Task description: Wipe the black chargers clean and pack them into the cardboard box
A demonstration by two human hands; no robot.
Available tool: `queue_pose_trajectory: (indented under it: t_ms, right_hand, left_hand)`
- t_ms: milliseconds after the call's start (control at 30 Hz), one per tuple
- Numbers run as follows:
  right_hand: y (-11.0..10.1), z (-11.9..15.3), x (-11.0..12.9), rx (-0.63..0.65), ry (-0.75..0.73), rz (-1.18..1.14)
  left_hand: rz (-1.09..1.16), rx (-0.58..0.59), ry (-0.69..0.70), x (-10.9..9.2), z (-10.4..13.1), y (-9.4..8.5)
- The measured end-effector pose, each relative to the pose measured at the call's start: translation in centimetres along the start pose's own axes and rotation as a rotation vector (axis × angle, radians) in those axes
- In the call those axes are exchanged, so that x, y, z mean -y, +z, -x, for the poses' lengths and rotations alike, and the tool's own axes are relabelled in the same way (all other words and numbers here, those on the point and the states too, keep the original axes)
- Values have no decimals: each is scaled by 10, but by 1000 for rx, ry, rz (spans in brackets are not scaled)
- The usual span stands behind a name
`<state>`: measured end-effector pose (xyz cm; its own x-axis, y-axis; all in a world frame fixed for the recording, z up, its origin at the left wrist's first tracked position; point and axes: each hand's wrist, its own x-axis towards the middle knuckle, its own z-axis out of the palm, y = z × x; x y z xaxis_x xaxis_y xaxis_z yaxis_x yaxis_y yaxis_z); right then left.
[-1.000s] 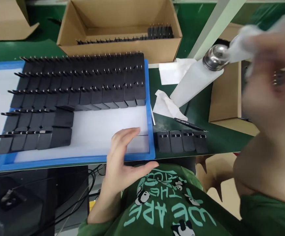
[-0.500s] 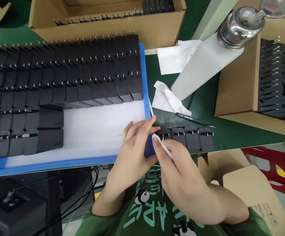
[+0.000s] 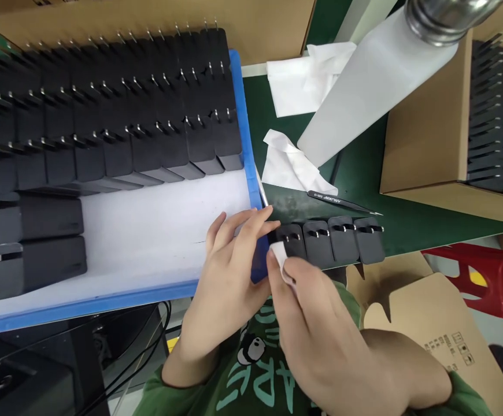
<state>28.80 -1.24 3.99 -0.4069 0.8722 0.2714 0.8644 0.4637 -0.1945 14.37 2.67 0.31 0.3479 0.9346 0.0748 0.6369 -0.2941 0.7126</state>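
My right hand (image 3: 321, 323) pinches a small folded white wipe (image 3: 280, 254) between thumb and fingers, just in front of a short row of black plug-in power adapters (image 3: 318, 245). Their metal prongs point up. To its left, my left hand (image 3: 229, 271) rests over the right rim of a blue-edged tray (image 3: 147, 294), fingers stretched out and slightly apart. Whatever lies under its palm is hidden. Inside the tray, black adapters (image 3: 147, 156) stand packed in rows with prongs upward, and a few more (image 3: 52, 242) occupy its left part.
A white pump bottle (image 3: 373, 86) leans in view beside crumpled white wipes (image 3: 290, 164) and black tweezers (image 3: 342, 202). At right, a cardboard box (image 3: 427, 127) holds more adapters. Another box (image 3: 169, 17) stands behind the tray. Cardboard (image 3: 433, 323) and a red stool (image 3: 494, 277) are below the table.
The view has shifted closer and lower over the table, so the tray and bottle sit higher and larger. Both hands keep nearly the same pose, with the wipe still pinched in my right hand.
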Motion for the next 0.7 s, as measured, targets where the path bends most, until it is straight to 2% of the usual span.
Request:
queue_pose_trajectory:
  t_ms: [67,167,367,467,600,700]
  right_hand:
    - [2,-6,-3,-9,-16,126]
    - [5,-7,-3,-3,0,160]
    - [-1,18,1,32,-72,144]
    - [-5,34,-4,100,-76,79]
    - [-5,49,-18,78,-96,-127]
    - [1,45,-25,38,-142,-150]
  left_hand:
    - [-4,1,-12,0,0,0]
    - [-7,-1,-21,0,-1,1]
    - [-15,13,-10,1,0,0]
    - [-19,17,-14,1,-1,-1]
    - [-31,15,-10,1,-2,-1]
    - [-35,7,-4,1,-2,-1]
